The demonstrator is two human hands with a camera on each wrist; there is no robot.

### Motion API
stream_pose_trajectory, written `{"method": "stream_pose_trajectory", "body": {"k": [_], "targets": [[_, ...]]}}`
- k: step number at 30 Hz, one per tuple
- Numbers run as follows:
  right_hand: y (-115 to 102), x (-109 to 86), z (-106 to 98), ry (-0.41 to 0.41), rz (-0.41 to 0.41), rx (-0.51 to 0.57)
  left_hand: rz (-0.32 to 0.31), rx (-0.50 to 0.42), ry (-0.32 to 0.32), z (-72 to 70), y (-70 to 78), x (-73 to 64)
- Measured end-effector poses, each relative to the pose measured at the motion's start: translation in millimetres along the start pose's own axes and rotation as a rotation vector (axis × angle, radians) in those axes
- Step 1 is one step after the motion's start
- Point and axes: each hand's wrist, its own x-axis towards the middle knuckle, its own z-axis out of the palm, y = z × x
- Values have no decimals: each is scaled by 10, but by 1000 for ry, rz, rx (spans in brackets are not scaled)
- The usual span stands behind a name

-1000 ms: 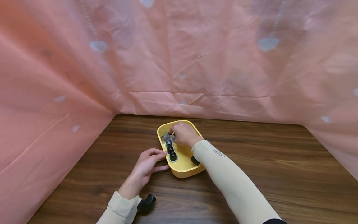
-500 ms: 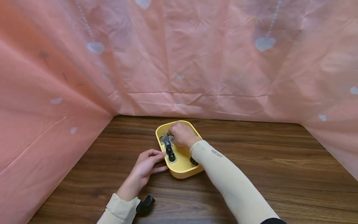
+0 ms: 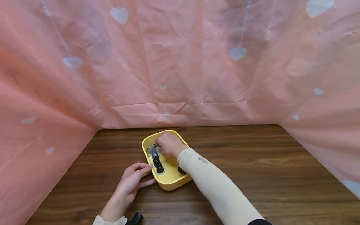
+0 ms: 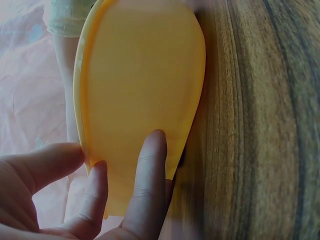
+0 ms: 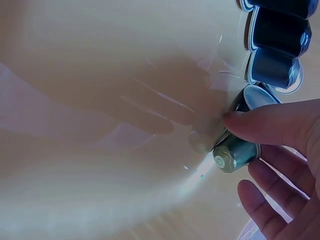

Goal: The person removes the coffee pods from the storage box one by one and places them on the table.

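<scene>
We see the yellow tray (image 3: pixel 168 186) on the wooden worktop (image 3: pixel 264 165), near its back edge and closer to its back-left corner. Our left hand (image 3: pixel 129 182) is at the tray's left edge towards its near corner, thumb at the rim and the other fingers resting apart against the outer wall, only slightly bent. Our right hand (image 3: pixel 170 144) reaches inside, over the tray's far half, thumb and fingers narrowed round a green capsule (image 5: pixel 241 154); the thumb covers part of that spot, so we can't be sure how firm the hold is. Three black capsules (image 3: pixel 160 169) stand in a row along the tray's left edge, and beyond them, towards its far-left corner, lie some capsules with pale lids (image 3: pixel 150 152). Behind the worktop's back edge hangs a pink curtain (image 3: pixel 182 68) with pale hearts.
</scene>
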Motion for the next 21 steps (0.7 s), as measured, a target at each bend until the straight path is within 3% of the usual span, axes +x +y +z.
{"method": "stream_pose_trajectory", "body": {"k": [7,13,21], "targets": [[-6,-15,-10,18,-45,-15,-4,9,11,9,-4,-2],[-20,-12,-3,26,-28,-12,2,14,-8,12,11,-14],[-23,-22,-30,-18,-69,115,-3,19,7,10,13,-30]]}}
